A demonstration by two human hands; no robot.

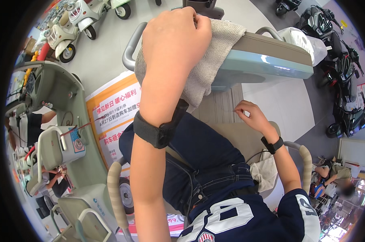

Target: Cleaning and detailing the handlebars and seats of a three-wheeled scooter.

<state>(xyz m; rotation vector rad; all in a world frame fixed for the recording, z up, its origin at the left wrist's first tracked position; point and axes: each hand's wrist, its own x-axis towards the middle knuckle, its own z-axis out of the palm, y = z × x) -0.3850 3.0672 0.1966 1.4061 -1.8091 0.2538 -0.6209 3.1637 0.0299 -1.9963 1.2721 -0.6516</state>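
Observation:
My left hand (174,40) is curled into a fist on a beige-grey cloth (208,62), which drapes over the near end of a brown padded seat (273,45) with a pale blue shell (261,65) under it. The fist hides part of the cloth. Above the ribbed footwell floor (223,104), my right hand (252,115) hangs apart from the cloth, thumb and forefinger almost meeting. Whether something thin is between those fingertips is too small to tell. Dark straps circle both wrists. A second pale cloth (264,171) lies beside my hip.
I sit between padded armrests (117,193) (305,166). A grey metal rail (132,48) flanks the front seat. Printed posters (117,106) are at left, beside a grey-green vehicle (94,163). Scooters (85,18) and black motorbikes (345,87) stand around; another person (336,175) is at far right.

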